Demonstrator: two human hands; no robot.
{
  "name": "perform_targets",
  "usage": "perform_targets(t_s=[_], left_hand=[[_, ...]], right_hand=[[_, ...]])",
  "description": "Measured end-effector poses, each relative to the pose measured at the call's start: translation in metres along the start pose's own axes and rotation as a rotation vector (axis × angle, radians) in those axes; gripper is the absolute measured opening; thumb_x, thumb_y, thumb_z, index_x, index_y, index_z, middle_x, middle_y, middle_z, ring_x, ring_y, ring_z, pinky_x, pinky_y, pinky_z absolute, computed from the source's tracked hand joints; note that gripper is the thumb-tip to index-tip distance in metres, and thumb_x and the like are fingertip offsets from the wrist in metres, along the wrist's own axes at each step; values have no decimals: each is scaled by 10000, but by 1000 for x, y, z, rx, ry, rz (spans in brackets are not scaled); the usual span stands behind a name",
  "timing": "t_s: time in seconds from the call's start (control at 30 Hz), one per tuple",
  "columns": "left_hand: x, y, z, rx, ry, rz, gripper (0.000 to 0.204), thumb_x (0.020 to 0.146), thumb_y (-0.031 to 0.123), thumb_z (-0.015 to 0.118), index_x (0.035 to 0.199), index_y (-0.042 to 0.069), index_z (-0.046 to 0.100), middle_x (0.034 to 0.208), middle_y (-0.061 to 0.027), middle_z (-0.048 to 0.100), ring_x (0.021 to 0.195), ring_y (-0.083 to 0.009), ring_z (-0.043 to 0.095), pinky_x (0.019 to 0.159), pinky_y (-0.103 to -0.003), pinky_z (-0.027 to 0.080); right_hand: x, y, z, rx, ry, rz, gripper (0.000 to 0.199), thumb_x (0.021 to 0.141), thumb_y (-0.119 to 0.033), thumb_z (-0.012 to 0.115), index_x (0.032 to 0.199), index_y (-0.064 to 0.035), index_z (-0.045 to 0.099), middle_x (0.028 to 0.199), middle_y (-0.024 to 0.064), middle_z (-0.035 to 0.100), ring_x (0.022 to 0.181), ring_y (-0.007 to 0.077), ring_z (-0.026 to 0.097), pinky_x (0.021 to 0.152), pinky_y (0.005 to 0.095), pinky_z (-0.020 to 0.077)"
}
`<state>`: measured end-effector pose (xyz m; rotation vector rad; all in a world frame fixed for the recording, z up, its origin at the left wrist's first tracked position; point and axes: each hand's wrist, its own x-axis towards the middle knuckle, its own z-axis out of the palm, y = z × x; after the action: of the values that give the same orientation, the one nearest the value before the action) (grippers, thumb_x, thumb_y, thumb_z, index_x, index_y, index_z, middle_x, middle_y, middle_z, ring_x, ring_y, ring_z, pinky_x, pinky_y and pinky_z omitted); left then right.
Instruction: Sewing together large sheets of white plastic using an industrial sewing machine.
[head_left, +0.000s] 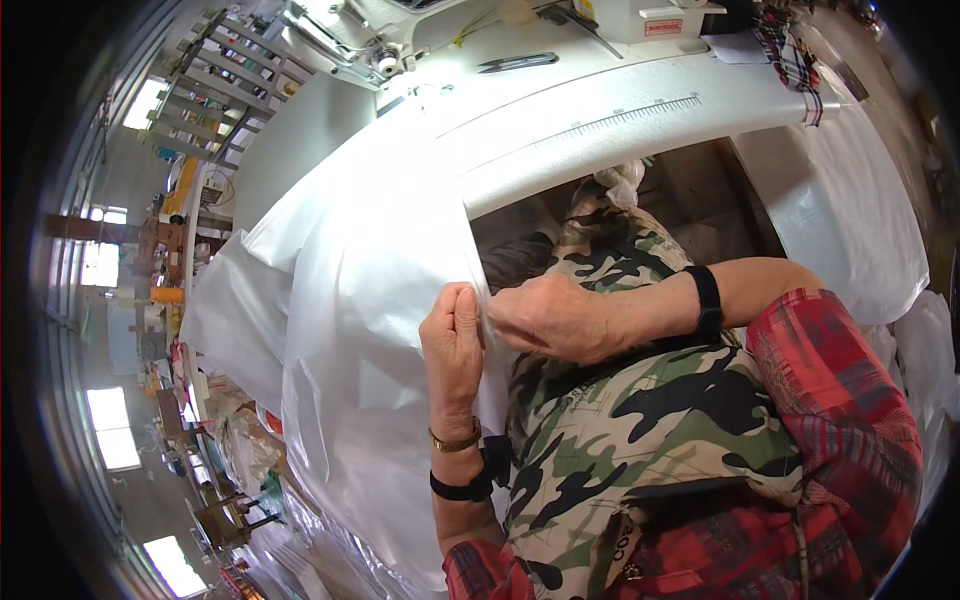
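A large translucent white sheet [370, 250], soft and plastic-looking, drapes from the sewing table down over my left side. My left hand [453, 340] is closed on its right-hand edge, thumb up against the curled fingers. Close beside it, my right hand [560, 318] pinches the same edge, its fingertips partly hidden by the sheet and the left hand. Both hands are just in front of the table edge, above my camouflage apron [650, 410]. Behind them, the sheet's upper part lies on the white tabletop near the sewing machine [375, 50].
Thread snips [518, 62] lie on the sewing table [600, 85], which carries a printed ruler scale. Plaid cloth [790, 60] hangs at the far right corner, above more plastic sheeting [840, 200]. A slatted rack [235, 85] and cluttered workbenches stand to the left.
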<state>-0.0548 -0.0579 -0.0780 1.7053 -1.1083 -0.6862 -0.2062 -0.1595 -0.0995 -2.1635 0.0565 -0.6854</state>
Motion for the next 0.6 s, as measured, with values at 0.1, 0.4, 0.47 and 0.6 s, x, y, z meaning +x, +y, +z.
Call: perform_targets(t_s=[0.1, 0.4, 0.47, 0.6], left_hand=[[1, 3, 0, -89, -17, -46, 208, 992, 179, 587, 890, -2, 578, 661, 14, 502, 565, -52, 429, 506, -231, 353], [11, 36, -23, 532, -145, 240, 132, 915, 104, 620, 864, -18, 622, 603, -146, 560, 486, -232, 535, 512, -320, 436], [31, 44, -28, 580, -234, 250, 140, 921, 123, 614, 890, -12, 640, 629, -166, 579, 517, -272, 561, 535, -342, 451], [113, 50, -25, 864, -20, 477, 228, 949, 147, 570, 1078, -25, 646, 927, -219, 674, 866, -355, 664, 771, -418, 504]], right_hand=[[4, 7, 1, -92, -1, -139, 90, 824, -113, 606, 864, -63, 542, 757, 111, 569, 717, 326, 612, 634, 425, 493], [75, 48, -47, -384, 55, -143, 78, 828, -103, 609, 859, -42, 572, 738, 123, 599, 729, 317, 634, 650, 400, 504], [81, 62, -54, -539, -123, -206, 71, 789, -73, 622, 848, -65, 583, 738, 85, 599, 730, 290, 637, 656, 396, 501], [67, 88, -50, -328, 65, -222, 93, 767, -83, 662, 811, -87, 581, 733, 34, 588, 718, 241, 624, 681, 373, 472]])
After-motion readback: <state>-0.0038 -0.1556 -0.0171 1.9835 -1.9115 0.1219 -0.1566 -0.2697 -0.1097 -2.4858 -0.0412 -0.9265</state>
